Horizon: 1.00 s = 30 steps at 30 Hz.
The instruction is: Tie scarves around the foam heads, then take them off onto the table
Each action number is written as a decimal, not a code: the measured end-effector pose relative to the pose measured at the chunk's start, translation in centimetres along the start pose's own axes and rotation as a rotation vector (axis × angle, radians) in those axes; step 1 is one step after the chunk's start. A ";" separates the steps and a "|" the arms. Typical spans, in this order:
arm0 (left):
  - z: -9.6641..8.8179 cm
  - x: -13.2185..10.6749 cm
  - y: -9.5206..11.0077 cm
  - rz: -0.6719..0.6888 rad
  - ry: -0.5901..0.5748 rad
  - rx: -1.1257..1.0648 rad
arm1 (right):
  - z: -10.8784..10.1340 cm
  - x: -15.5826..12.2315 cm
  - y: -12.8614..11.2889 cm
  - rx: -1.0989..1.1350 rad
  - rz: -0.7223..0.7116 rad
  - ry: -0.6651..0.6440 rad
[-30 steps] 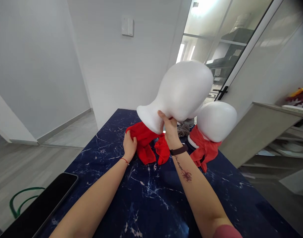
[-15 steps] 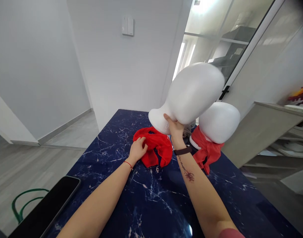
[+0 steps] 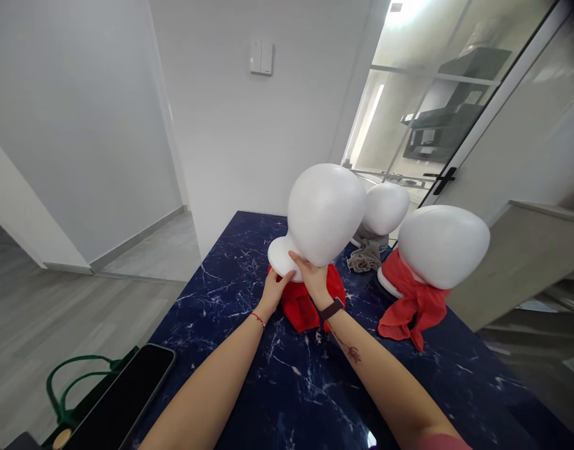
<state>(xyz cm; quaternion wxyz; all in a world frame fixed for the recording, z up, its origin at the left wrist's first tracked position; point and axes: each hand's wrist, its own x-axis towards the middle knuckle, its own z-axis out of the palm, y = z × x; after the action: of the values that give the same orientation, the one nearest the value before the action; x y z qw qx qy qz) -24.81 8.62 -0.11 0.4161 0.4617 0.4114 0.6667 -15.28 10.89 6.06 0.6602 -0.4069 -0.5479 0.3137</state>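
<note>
A white foam mannequin head (image 3: 325, 209) is held tilted above the dark blue marble table (image 3: 287, 387). My right hand (image 3: 311, 277) grips its neck from below. My left hand (image 3: 274, 292) touches the rim of its round base, fingers curled against it. Under the head a loose red scarf (image 3: 302, 307) lies bunched on the table, partly hidden by my hands.
A second foam head (image 3: 444, 247) with a red scarf (image 3: 412, 303) tied round its neck stands at the right. A third head (image 3: 385, 208) with a grey scarf (image 3: 366, 256) stands behind. A black phone (image 3: 120, 403) and green bag handles (image 3: 69, 390) are at the lower left.
My left hand has left the red scarf and come up to the foam head's base. The head has swung from leaning right to more upright, lower over the scarf.
</note>
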 end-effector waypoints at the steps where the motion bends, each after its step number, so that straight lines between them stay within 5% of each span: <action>1: 0.0 0.1 0.0 -0.049 -0.011 -0.052 | 0.0 -0.1 0.1 0.016 0.017 0.000; 7: -0.6 0.6 -0.3 -0.169 0.000 -0.269 | -1.3 0.6 0.0 0.073 0.128 -0.210; 13: -0.8 0.4 -0.1 -0.201 -0.058 -0.249 | -3.4 2.2 0.1 -0.006 0.145 -0.413; 16: -0.6 0.2 0.3 -0.210 -0.077 -0.209 | -3.8 2.3 0.8 -0.026 0.144 -0.409; 19: -0.3 0.2 0.5 -0.199 -0.072 -0.238 | -3.1 2.8 1.7 -0.016 0.083 -0.271; 23: -0.3 0.7 -0.2 -0.261 0.111 -0.261 | 1.4 5.9 3.1 -0.032 0.060 -0.109; 26: -0.6 1.1 -1.1 -0.223 0.241 -0.091 | 7.8 9.4 4.5 -0.091 0.074 -0.087; 30: -1.0 1.2 -1.4 -0.213 0.242 0.066 | 16.0 12.3 7.2 -0.256 0.080 -0.114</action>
<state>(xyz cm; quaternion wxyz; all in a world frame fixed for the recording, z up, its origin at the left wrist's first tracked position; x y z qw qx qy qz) -25.78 9.99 -1.34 0.4167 0.3450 0.5267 0.6556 -28.25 27.97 6.60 0.5575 -0.4908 -0.6035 0.2901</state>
